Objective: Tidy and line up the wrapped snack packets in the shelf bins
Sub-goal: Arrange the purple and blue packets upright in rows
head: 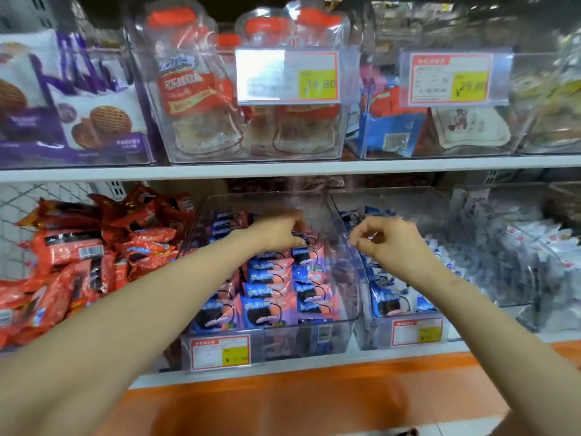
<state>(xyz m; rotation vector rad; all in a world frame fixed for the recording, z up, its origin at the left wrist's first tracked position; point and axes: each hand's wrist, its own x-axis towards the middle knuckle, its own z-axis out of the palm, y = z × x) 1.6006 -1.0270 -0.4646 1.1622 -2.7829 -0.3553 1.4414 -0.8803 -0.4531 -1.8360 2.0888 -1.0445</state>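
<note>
Head view: your left grip (279, 229) pinches the rearmost pink packet (309, 238), directly beneath it; right grip (383, 239) hangs curled nearby, contents undeterminable.

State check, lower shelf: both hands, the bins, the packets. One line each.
left hand: in the middle bin, fingers curled on a back-row packet.
right hand: above the right bin, fingertips pinched; whether holding anything unclear.
pink-and-blue packets: upright, in rows.
red packets: loose heap, unaligned.
blue-and-white packets: upright in the right bin.
middle bin: clear, nearly full.
</note>
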